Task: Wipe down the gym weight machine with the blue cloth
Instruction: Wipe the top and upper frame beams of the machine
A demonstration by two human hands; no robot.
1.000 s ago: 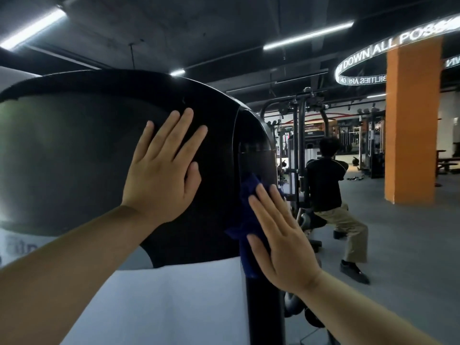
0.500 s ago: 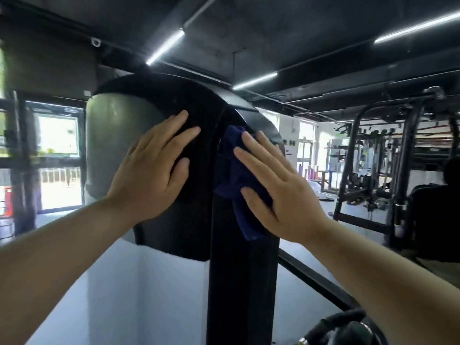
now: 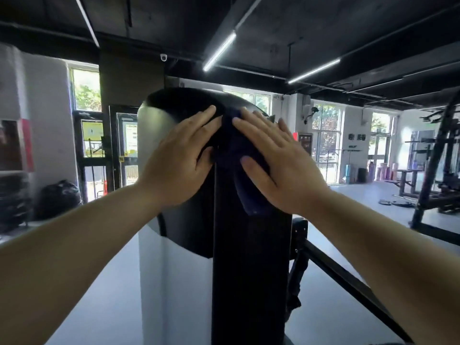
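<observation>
Weight machine (image 3: pixel 249 270): black column dead ahead, long axis 12-to-6, domed top, grey side panel at 9 o'clock. My left hand (image 3: pixel 179 165) lies flat and spread on the dome's side, fingers toward 1 o'clock, holding nothing, apparently just bracing. My right hand (image 3: pixel 276 165) is flat, fingers straight toward 11 o'clock, pressing the blue cloth (image 3: pixel 230 148) onto the column's top front edge. The cloth sits under the right palm, its tail hanging toward 6 o'clock. The right hand does the wiping. Most of the column face lies at 6 o'clock from it, so the likely stroke runs down the long axis.
</observation>
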